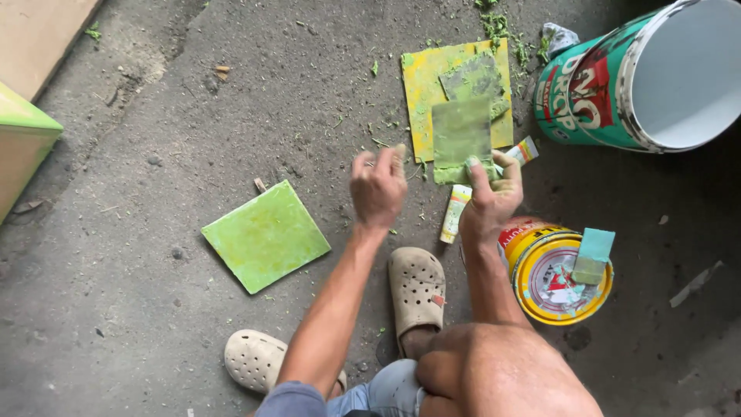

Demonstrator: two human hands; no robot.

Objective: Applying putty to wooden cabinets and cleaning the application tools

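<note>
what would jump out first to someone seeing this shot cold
Most striking is the green-smeared flat scraper that the right hand holds up at centre, over a yellow square tile caked with green putty. The left hand hovers closed just beside it. Next come the bright green tile lying on the concrete floor at left and the big teal bucket tipped on its side at top right.

Under me is a rough grey concrete floor, cracked and pitted toward the upper left and scattered with small green flecks and bits of grit. The light is soft daylight, brighter on the left and falling into shadow along the right edge. At the far left stands the corner of a box-like piece with a bright green top and a tan side. A flat tan board lies in the top left corner.
</note>
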